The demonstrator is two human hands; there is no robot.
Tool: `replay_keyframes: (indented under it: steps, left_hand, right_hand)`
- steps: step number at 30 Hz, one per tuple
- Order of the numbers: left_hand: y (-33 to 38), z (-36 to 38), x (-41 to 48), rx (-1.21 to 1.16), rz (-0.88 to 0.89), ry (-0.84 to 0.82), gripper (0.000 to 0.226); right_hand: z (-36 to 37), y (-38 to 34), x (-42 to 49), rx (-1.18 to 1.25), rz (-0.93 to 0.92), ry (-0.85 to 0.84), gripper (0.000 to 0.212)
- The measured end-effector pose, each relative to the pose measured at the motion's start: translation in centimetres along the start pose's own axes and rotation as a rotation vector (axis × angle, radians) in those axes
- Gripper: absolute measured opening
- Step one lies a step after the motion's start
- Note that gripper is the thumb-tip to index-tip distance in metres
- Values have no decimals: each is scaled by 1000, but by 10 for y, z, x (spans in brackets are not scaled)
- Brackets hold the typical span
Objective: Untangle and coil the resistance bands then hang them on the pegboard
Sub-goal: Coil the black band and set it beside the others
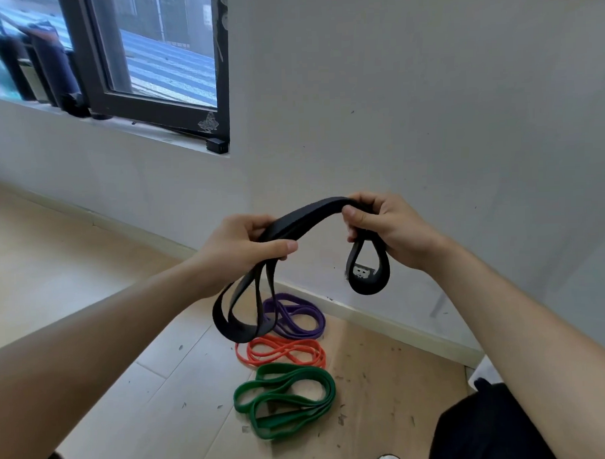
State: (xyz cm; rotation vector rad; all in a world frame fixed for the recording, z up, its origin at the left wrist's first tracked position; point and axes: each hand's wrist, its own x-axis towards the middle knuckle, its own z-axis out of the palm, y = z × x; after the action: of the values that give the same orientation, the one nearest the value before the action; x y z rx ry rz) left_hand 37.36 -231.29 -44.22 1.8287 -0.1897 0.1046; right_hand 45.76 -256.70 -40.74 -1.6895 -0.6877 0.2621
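Both hands are raised in front of the wall, each grasping the black band: the left hand curls round its gathered strands, whose loops hang below, and the right hand pinches the other end, with a small loop dangling beneath. On the floor below lie the purple band, orange band and green band, coiled and just beside one another.

**Bare room lit by one window**

A pale grey wall fills most of the view. At upper left, daylight comes through a dark-framed window above a white sill. A cream skirting board meets the light floor, which is speckled with debris.
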Motion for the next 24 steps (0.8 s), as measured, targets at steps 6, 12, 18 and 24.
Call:
replay_keyframes:
  steps: [6,12,18,24]
  left_hand:
    - [3,-16,-2,55,55,-34,22]
    - [2,-9,-1,87,77,-138,23]
    - [4,-14,-4,74,71,-38,25]
    - [0,-23,-10,240,11,-134,34]
  right_hand:
    - [-1,15,-6,-242,183,-208,22]
    - [46,2,-4,-292,100,-296,29]
    - [61,-9,1,-532,-66,-159,22]
    - [63,-8,0,-563,-16,-202,18]
